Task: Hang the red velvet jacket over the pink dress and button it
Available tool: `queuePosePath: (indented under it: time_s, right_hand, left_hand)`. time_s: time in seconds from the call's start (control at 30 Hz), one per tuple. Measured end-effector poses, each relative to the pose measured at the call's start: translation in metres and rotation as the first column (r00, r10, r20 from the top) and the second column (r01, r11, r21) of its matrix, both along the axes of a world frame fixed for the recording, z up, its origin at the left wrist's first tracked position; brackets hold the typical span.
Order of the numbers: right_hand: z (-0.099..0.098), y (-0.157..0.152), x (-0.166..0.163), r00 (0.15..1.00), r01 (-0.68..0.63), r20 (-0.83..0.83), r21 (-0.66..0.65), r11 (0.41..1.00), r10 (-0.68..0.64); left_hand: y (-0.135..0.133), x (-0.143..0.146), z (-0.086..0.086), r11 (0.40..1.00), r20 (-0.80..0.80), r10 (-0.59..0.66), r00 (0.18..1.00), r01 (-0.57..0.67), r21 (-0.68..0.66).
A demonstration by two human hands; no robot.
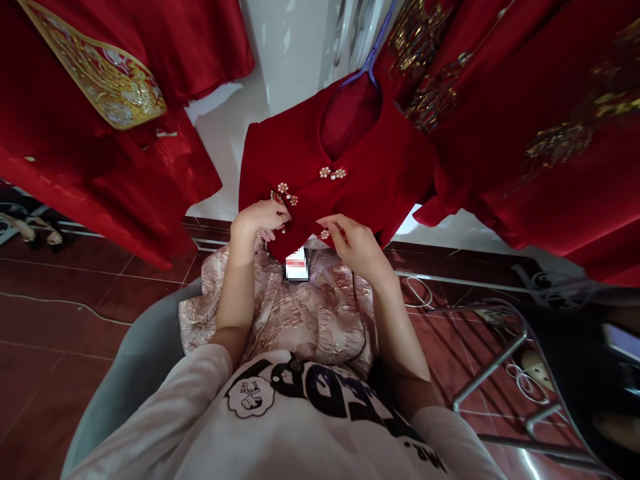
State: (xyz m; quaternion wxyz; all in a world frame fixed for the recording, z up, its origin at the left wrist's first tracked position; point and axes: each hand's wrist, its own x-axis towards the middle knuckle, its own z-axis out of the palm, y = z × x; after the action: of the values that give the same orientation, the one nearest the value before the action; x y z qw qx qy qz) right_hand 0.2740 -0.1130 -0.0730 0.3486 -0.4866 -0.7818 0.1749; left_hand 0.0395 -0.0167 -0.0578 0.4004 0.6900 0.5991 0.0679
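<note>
A short red jacket (pixel 345 167) with pearl flower buttons hangs on a blue hanger (pixel 367 67) in front of me. My left hand (pixel 260 219) is closed on its lower front edge beside a flower button (pixel 286 193). My right hand (pixel 350 243) pinches the hem near another button (pixel 324 235). A white tag (pixel 296 263) dangles between my hands. A pink brocade garment (pixel 300 313) lies across my lap beneath them.
Red embroidered garments hang at the left (pixel 100 120) and right (pixel 540 133). A grey chair edge (pixel 135 367) is at my left. A metal-framed table (pixel 500 360) stands at the right, with white cables (pixel 520 383) on the red tiled floor.
</note>
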Motion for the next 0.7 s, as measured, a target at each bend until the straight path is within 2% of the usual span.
queuePosePath:
  time_s: [0.17, 0.33, 0.5, 0.7]
  right_hand:
    - [-0.011, 0.013, -0.002, 0.997, 0.069, 0.048, -0.023, 0.997, -0.068]
    - [-0.032, 0.029, -0.002, 0.993, 0.109, 0.062, -0.114, 0.988, -0.102]
    - [-0.042, 0.035, -0.009, 0.975, 0.218, 0.075, -0.130, 0.967, -0.210]
    - [-0.048, 0.040, -0.013, 0.972, 0.228, 0.108, -0.222, 0.948, -0.209]
  left_hand:
    - [0.013, 0.008, -0.014, 0.994, -0.038, 0.110, 0.993, -0.110, 0.004]
    - [0.017, 0.008, -0.015, 0.985, -0.067, 0.162, 0.984, -0.157, 0.077]
    - [0.020, 0.005, -0.015, 0.990, -0.045, 0.108, 0.993, -0.103, 0.096]
    - [0.022, 0.002, -0.022, 0.993, -0.015, 0.073, 0.997, -0.072, 0.096]
